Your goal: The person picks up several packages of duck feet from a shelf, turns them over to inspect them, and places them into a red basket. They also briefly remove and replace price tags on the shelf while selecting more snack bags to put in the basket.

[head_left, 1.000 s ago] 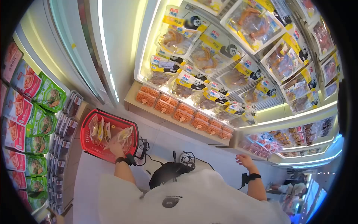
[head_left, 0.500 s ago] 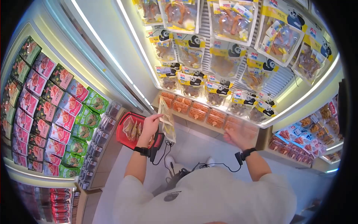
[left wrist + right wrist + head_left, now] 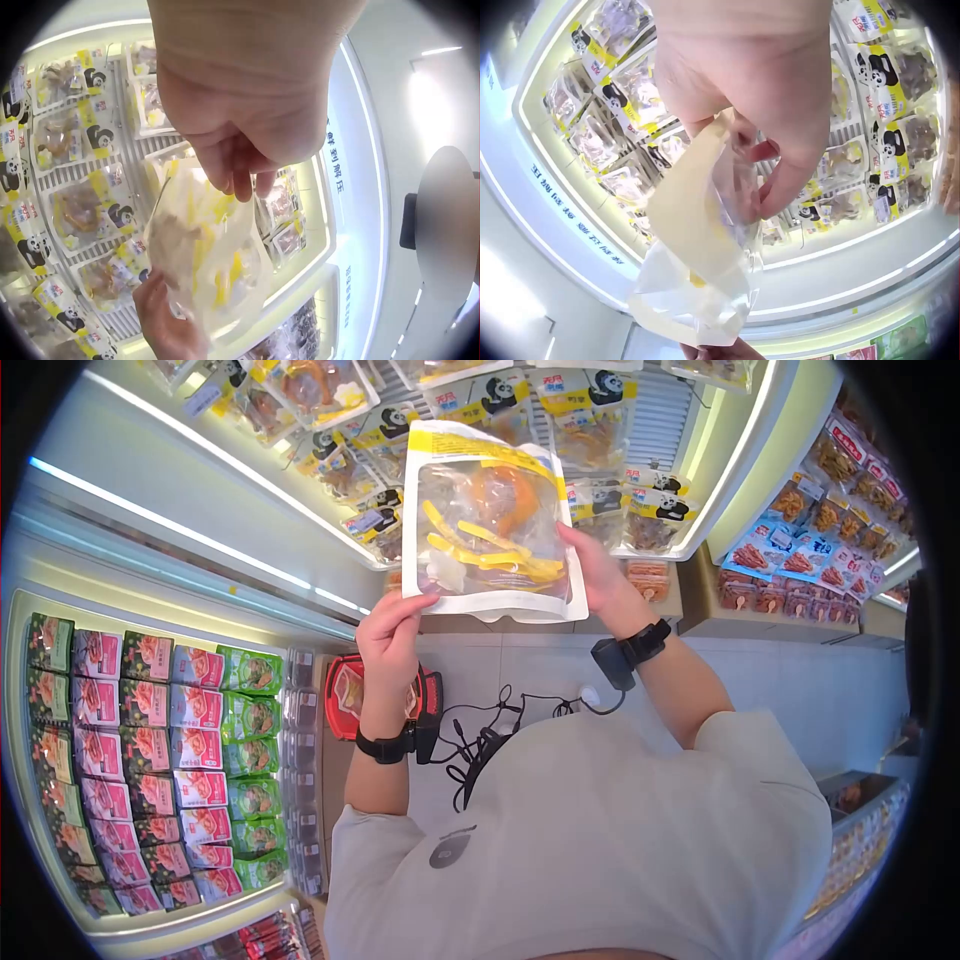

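Note:
A clear-fronted food package [image 3: 495,525] with white edges and yellow print is held up before the shelves. My left hand [image 3: 388,635] pinches its lower left corner, and my right hand [image 3: 605,580] grips its right edge. From the left wrist view, the left hand [image 3: 251,97] has its fingertips on the package [image 3: 214,255], with the other hand [image 3: 169,322] at the far edge. In the right wrist view the right hand [image 3: 757,97] holds the package [image 3: 697,247] between thumb and fingers. A red basket [image 3: 345,695] with packages inside is partly hidden behind the left forearm.
Panda-printed packages [image 3: 585,410] hang on the lit rack ahead. Rows of pink and green packages [image 3: 200,750] fill the left shelf. Black cables [image 3: 490,725] trail below the hands over the floor [image 3: 470,660]. Boxed snacks [image 3: 780,595] stand at the right.
The package in my left hand has risen from beside the basket to in front of me. My right hand has come over from the right and now grips it too.

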Tool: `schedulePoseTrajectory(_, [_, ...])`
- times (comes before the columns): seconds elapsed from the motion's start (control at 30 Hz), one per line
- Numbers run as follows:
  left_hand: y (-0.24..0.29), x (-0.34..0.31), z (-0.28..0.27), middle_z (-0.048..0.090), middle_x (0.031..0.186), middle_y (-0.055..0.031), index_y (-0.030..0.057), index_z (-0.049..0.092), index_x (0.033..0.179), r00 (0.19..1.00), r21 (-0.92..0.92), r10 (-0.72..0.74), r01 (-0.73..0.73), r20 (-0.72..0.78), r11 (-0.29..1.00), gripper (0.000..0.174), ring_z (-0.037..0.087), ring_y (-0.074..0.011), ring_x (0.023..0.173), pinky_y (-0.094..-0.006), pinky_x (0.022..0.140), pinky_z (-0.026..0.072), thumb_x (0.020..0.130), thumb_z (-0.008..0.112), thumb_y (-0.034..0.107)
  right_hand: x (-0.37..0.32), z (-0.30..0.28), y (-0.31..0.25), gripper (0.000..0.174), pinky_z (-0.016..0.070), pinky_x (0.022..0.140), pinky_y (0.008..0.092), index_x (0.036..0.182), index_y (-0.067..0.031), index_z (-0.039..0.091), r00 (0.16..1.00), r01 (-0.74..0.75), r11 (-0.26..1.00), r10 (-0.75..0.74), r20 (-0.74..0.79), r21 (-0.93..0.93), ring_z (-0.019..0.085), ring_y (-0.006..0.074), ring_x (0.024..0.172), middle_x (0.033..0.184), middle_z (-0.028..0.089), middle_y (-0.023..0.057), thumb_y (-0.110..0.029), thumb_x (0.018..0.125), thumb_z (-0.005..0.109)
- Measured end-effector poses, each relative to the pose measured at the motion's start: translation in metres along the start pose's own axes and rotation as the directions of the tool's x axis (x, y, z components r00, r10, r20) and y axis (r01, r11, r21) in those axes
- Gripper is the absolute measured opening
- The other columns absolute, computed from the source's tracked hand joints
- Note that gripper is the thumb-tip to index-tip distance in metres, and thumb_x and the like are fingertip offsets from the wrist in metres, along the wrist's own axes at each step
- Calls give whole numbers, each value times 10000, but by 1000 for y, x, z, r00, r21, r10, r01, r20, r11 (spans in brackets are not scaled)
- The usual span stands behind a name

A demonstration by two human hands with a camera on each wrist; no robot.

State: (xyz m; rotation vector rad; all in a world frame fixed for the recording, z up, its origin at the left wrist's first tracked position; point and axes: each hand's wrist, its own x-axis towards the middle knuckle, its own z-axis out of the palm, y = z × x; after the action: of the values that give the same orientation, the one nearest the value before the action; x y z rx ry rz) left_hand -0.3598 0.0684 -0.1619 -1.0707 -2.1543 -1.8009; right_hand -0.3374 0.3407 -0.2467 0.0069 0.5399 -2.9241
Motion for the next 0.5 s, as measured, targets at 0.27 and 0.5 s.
schedulePoseTrajectory(0.27, [29, 13, -13, 614, 950, -141, -17, 653, 880, 978, -36, 206, -205, 25, 978, 272, 580, -177, 849, -241, 750, 427, 740, 438, -109, -29, 75, -27, 376, 430, 913, 388, 1254, -47, 366, 959, 281, 932, -279, 42, -227, 523, 228, 1054, 1184, 497, 109, -243, 934, 359])
schedulePoseTrajectory(0.5, [24, 19, -41, 620, 926, -131, -18, 653, 877, 950, -91, 310, -307, 29, 947, 236, 581, -177, 842, -244, 749, 427, 754, 467, -97, -26, 108, -10, 449, 409, 936, 444, 1299, -45, 299, 891, 446, 809, -439, 112, -384, 503, 280, 1087, 1222, 459, 145, -319, 945, 260])
